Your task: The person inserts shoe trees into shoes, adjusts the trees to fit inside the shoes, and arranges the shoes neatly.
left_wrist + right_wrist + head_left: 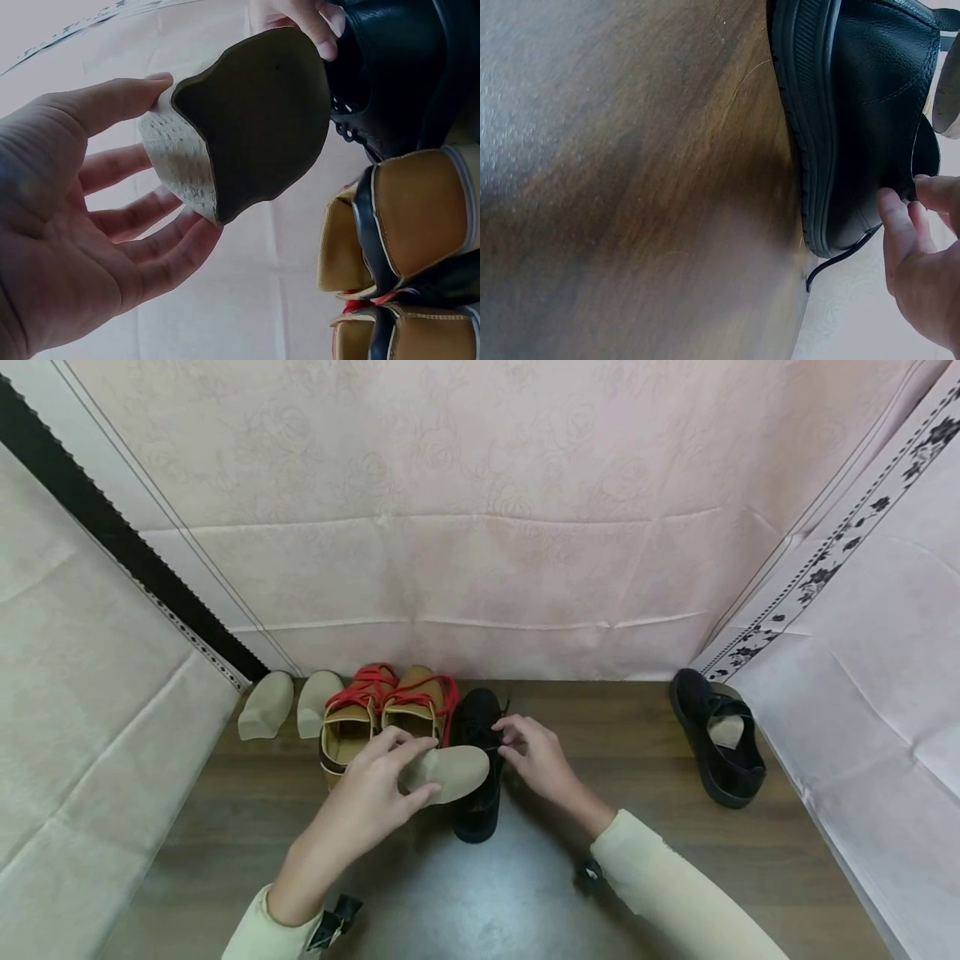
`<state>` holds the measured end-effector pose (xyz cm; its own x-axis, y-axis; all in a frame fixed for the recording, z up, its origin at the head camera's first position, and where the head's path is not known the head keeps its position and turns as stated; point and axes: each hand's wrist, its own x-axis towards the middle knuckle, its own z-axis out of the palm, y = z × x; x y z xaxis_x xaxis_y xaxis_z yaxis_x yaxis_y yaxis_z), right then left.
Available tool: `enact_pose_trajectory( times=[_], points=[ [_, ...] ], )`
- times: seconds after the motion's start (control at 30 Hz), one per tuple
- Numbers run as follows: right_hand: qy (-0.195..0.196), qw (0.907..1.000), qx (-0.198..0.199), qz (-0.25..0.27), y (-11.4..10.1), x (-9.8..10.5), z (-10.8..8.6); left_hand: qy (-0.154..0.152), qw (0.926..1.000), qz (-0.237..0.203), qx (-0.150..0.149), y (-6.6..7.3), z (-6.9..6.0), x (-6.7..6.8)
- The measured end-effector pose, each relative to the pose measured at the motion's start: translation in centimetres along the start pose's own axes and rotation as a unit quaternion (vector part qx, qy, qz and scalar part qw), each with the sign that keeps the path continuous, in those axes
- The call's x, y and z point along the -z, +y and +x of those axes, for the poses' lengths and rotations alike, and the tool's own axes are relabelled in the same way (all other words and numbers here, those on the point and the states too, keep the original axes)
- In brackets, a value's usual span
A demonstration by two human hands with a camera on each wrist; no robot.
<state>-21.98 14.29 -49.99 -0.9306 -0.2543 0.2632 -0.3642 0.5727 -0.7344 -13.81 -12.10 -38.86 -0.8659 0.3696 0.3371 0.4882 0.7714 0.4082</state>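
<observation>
My left hand (372, 792) pinches a beige shoe insert (457, 772) by one end, thumb on one side and fingers on the other. In the left wrist view the insert (262, 120) shows its dark hollow underside. Its rounded end hangs over a black leather shoe (477, 822) on the floor, covering part of the opening from above. With thumb and fingers my right hand (538, 760) pinches that shoe's upper at the edge of its opening, plainest in the right wrist view (877, 90). A loose black lace (844, 257) trails from the shoe's front.
Tan shoes (348, 739) with red laces stand just left of the black shoe. Farther left, two more beige inserts (266, 706) lie by the cloth wall (450, 568). At the right, another black shoe (723, 777) has an insert inside.
</observation>
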Motion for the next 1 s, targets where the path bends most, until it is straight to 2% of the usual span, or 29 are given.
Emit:
enact_pose_trajectory(
  times=[0.23, 0.43, 0.8, 1.0],
  points=[
    [-0.004, 1.0000, -0.004, 0.001, 0.0, 0.1, 0.1, -0.017, 0.9998, -0.011, -0.001, 0.8, 0.1, -0.6],
    [-0.006, 0.9999, -0.008, 0.005, 0.0, 0.1, 0.1, -0.014, 0.9997, -0.019, 0.006, 1.0, 0.6, -1.4],
    [-0.009, 0.9999, -0.001, 0.014, -0.2, 0.2, 0.0, 0.000, 0.9999, -0.001, -0.016, 1.6, 1.3, -3.4],
    [-0.008, 0.9999, 0.002, 0.010, -0.2, 0.1, 0.0, -0.001, 0.9997, 0.016, -0.020, 1.9, 1.6, -4.0]
  ],
)
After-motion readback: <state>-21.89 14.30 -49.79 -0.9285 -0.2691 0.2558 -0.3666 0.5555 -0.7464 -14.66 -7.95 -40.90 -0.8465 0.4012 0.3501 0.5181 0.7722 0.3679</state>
